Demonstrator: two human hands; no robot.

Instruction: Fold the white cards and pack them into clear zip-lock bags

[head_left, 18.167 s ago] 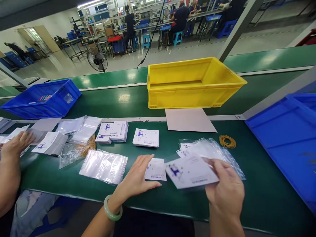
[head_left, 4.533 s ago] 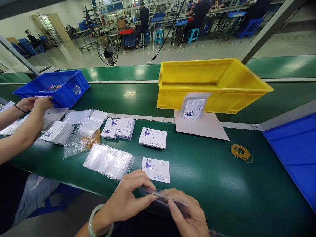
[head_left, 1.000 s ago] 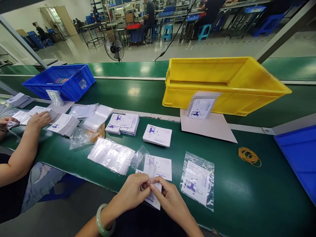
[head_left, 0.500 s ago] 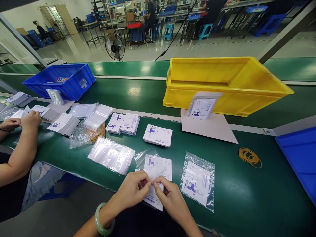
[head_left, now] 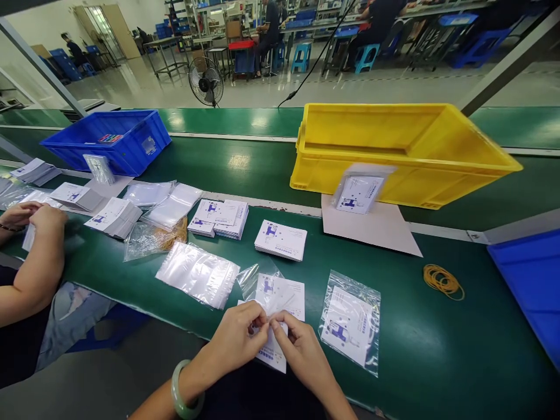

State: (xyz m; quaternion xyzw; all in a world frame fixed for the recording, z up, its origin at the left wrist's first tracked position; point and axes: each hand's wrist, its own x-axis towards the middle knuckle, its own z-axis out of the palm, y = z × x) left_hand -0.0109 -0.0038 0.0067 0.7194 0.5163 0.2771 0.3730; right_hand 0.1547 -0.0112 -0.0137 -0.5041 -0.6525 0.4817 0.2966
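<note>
My left hand (head_left: 240, 335), a pale green bangle at its wrist, pinches the edge of a clear plastic bag (head_left: 280, 301). My right hand (head_left: 301, 353) pinches the same edge, fingertips almost touching the left ones. White printed cards (head_left: 294, 291) lie under and around the bag; my fingers hide part of them, and I cannot tell whether any are inside it. To the right lies a filled clear bag (head_left: 349, 326) with a printed card showing. Left of my hands is a pile of clear bags (head_left: 196, 274). Beyond them sits a stack of printed cards (head_left: 280, 240).
A yellow bin (head_left: 406, 175) stands at the back, a bagged card (head_left: 359, 194) leaning on it above cardboard (head_left: 371, 230). Rubber bands (head_left: 443, 282) lie right, near a blue bin (head_left: 534, 280). Another blue bin (head_left: 126, 143) stands left. A co-worker's hands (head_left: 47, 219) work at far left.
My hands keep pinching the bag, with only slight finger movement. The co-worker's hands have moved slightly left and down.
</note>
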